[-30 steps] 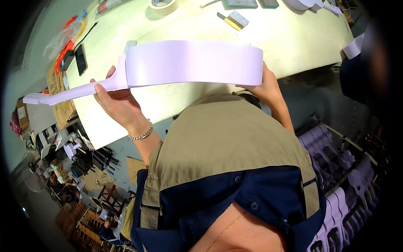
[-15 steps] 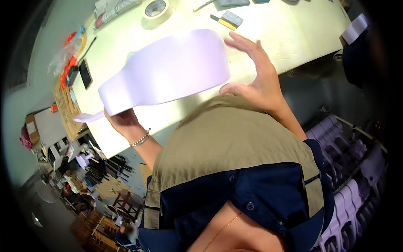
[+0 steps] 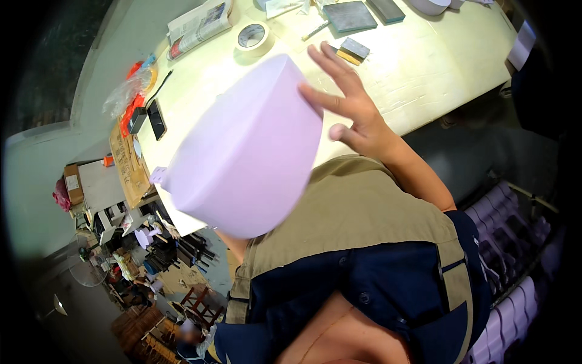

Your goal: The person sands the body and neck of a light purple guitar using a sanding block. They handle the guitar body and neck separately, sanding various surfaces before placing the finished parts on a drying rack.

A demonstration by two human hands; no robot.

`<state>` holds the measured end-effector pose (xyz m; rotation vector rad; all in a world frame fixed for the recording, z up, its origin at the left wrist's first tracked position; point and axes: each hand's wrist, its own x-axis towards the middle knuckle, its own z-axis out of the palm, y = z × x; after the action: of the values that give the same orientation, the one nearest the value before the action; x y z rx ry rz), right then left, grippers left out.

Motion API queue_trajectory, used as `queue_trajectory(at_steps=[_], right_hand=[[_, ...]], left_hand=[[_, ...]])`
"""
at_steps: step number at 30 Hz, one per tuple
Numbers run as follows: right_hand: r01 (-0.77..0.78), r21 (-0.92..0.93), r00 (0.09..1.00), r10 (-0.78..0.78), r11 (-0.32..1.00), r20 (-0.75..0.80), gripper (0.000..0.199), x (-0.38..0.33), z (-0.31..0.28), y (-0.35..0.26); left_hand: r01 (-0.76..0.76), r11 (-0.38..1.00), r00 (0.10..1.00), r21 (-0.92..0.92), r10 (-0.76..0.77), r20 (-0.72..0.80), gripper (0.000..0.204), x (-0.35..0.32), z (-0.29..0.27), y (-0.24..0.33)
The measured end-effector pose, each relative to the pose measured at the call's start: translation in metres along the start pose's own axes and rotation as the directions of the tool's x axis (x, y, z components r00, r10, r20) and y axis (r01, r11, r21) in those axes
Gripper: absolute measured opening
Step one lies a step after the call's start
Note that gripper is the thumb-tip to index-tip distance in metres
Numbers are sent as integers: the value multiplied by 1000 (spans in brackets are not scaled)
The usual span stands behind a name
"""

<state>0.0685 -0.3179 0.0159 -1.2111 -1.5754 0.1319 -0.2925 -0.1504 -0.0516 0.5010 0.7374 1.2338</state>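
Note:
In front of me, tilted above the near part of the table, is a large smooth lilac piece (image 3: 242, 145) with a rounded end and a sharp bend along it. My left hand is hidden behind this piece; only my left forearm (image 3: 234, 246) shows below it. The piece is held up from that side. My right hand (image 3: 354, 112) is at the upper right of the piece, fingers spread and open. One fingertip lies right at the piece's edge; whether it presses there I cannot tell.
On the pale table (image 3: 436, 67) lie a tape roll (image 3: 254, 39), a folded newspaper (image 3: 197, 27), sanding blocks (image 3: 354, 50), dark flat slabs (image 3: 350, 17) and a black phone-like thing (image 3: 156, 119). A rack of lilac parts (image 3: 509, 315) stands at the lower right.
The lilac piece has turned, swinging its near side down toward me, and now covers my left hand. My right hand has moved slightly left, its fingers still apart. The view has shifted too.

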Motion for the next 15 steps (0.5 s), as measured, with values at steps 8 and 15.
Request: queue_trajectory(at_steps=[8, 15], right_hand=[[-528, 556, 834, 516, 642, 196, 101, -34, 12, 25], [-737, 582, 596, 736, 344, 321, 107, -63, 33, 41]], left_hand=[[-122, 992, 975, -23, 116, -189, 37, -4, 66, -1], [-325, 946, 945, -16, 323, -56, 32, -19, 106, -9]])
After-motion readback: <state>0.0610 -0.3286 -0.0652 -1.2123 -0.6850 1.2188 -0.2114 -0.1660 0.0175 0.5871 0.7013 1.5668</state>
